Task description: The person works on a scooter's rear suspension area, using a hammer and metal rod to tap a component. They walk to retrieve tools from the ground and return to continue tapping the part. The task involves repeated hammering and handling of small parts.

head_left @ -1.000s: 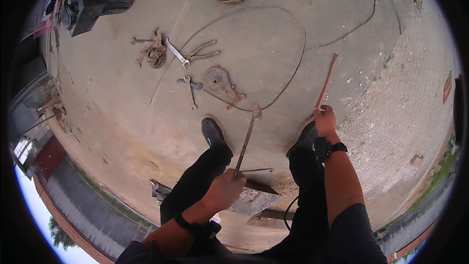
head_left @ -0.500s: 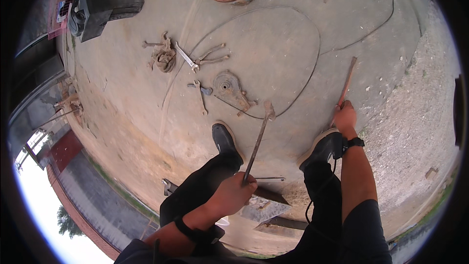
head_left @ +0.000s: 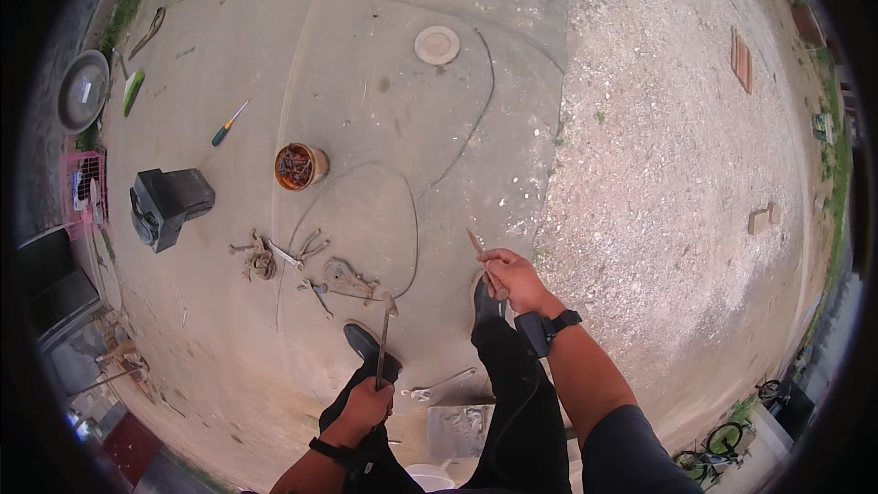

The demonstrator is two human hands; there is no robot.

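At seven o'clock in the view, the left hand (head_left: 368, 405) grips the slender handle of a hammer (head_left: 383, 357), its blunt, rust-brown head toward twelve. The right hand (head_left: 517, 282), at four, clasps a narrow, rough brown bar (head_left: 475, 241), tip toward eleven. From the hammer head, a rounded, grimy metal casting (head_left: 342, 275) lies at ten o'clock, a wrench (head_left: 319, 298) at nine.

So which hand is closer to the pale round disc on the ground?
Right. The right hand is short of the pale round disc, a little to its right; the left hand is farther back, nearer the body and slightly left of it.
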